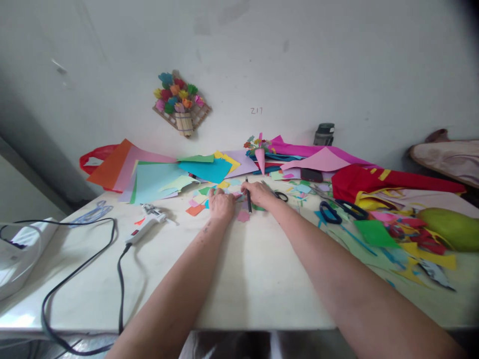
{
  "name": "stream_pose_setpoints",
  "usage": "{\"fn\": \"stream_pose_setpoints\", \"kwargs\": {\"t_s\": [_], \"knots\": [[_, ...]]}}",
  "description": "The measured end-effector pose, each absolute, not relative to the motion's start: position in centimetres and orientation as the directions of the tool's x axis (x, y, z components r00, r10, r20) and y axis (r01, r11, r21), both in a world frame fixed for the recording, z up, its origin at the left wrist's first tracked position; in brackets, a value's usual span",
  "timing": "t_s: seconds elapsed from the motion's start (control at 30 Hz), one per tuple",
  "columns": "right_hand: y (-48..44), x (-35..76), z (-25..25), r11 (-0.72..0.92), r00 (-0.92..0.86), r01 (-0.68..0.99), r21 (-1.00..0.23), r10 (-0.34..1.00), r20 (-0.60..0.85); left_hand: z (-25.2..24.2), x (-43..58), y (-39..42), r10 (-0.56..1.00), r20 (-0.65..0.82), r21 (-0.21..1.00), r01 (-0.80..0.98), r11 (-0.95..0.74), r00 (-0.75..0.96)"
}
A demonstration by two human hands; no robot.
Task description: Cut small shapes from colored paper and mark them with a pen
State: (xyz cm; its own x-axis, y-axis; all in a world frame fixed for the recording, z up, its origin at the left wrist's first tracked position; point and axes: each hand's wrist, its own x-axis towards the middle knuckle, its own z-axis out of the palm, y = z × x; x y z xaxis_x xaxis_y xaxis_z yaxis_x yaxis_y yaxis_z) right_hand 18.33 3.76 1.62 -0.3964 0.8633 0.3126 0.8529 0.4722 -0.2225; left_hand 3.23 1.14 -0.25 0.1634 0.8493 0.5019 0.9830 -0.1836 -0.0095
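Observation:
My left hand [221,204] rests on small coloured paper pieces near the middle of the table [258,274], its fingers bent together; whatever they hold is too small to make out. Close beside it on the right, my right hand [258,193] is closed on a dark pen [249,197], which stands out below the fingers. An orange paper piece [195,210] lies left of my left hand. Just under the pen's lower end is a pink paper piece [243,216]. Black-handled scissors [280,196] lie right of my right hand.
A white glue gun [144,227] with a black cable lies at the left. Large coloured sheets [153,177] line the wall. At the right are blue-handled scissors [330,213], paper scraps [377,233] and a green fruit [449,228]. A dark phone [311,174] lies behind.

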Motion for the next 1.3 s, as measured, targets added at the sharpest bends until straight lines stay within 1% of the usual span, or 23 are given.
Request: {"fn": "stream_pose_setpoints", "kwargs": {"t_s": [0.23,0.47,0.57,0.9,1.03,1.17,1.3], "knots": [[4.12,18.43,1.52,0.516,-0.465,0.848,-0.119,0.833,0.299,-0.29,3.14,1.24,0.841,0.512,-0.015,0.981,-0.193,0.173],[3.8,18.27,1.75,0.504,-0.478,0.863,-0.015,0.827,0.297,-0.33,3.15,1.19,0.843,0.511,-0.005,0.981,-0.193,0.168],[3.93,18.26,1.69,0.509,-0.493,0.861,0.012,0.827,0.271,-0.3,3.13,1.17,0.845,0.51,-0.004,0.983,-0.185,0.162],[4.24,18.66,1.59,0.562,-0.557,0.826,0.046,0.801,0.221,-0.4,3.08,1.28,0.856,0.493,-0.012,0.985,-0.171,0.155],[4.33,18.51,1.4,0.553,-0.552,0.831,0.059,0.809,0.201,-0.4,3.1,1.19,0.852,0.501,-0.019,0.986,-0.166,0.153],[4.24,18.51,1.39,0.553,-0.55,0.832,0.044,0.81,0.203,-0.41,3.05,1.17,0.849,0.503,-0.028,0.985,-0.171,0.162],[4.18,18.71,1.44,0.551,-0.545,0.834,0.024,0.817,0.189,-0.49,3.02,1.26,0.848,0.505,-0.004,0.983,-0.185,0.162]]}}
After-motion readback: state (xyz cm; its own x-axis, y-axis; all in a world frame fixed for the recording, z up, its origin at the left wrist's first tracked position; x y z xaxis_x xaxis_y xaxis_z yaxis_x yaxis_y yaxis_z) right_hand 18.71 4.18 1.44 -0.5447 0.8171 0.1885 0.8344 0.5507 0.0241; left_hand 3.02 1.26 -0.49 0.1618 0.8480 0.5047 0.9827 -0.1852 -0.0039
